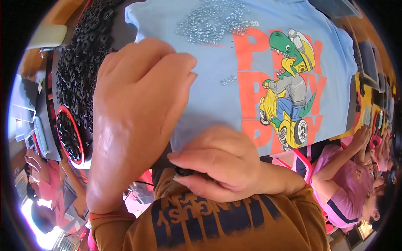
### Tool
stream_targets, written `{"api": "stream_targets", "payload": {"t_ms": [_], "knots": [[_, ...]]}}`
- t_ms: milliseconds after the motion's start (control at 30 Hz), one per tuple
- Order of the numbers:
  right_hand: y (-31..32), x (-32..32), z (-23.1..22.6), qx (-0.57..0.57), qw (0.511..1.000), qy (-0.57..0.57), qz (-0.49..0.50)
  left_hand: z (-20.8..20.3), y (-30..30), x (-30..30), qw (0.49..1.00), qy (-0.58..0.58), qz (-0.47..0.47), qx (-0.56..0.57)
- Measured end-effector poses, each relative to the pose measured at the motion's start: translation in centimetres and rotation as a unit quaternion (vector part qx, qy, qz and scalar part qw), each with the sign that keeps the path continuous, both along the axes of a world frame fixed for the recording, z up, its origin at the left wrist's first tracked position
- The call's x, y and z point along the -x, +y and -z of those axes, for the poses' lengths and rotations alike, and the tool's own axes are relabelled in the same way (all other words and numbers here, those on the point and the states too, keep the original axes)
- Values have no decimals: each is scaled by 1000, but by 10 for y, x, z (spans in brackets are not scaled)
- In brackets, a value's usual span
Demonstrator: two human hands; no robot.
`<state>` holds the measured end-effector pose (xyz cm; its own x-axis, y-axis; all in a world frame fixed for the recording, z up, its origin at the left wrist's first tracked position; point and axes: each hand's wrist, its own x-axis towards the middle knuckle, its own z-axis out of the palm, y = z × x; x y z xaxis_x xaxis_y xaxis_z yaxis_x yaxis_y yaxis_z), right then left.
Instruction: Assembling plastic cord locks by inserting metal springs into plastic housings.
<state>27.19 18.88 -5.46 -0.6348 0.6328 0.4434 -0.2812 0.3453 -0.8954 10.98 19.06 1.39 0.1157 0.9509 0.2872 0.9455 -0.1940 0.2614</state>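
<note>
My left hand [140,90] is raised over the left part of a light blue T-shirt [197,100] spread on the table. Its fingers are closed together, and anything in them is hidden. Lower down, by the shirt's near edge, my right hand [222,165] pinches a small black plastic part [183,171] between thumb and fingers. Most of that part is covered. On the shirt's far side lies a pile of small shiny metal springs [213,21]. A few separate springs [228,80] rest closer, near the printed dinosaur [293,83].
A large heap of small black plastic parts [83,62] spreads along the left of the table. A red-rimmed round tray [80,154] there holds more black parts. Other people sit on both sides, one in a pink shirt [343,184] at the right.
</note>
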Motion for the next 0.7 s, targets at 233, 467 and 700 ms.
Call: {"api": "stream_targets", "payload": {"t_ms": [233,467,700], "knots": [[1,-1,3,-20,998,57,11,13,19,-17,996,-35,56,67],[1,-2,1,66,996,55,20,28,20,-15,993,41,91,63],[6,0,0,49,995,71,48,18,5,-4,995,-91,28,-7]]}}
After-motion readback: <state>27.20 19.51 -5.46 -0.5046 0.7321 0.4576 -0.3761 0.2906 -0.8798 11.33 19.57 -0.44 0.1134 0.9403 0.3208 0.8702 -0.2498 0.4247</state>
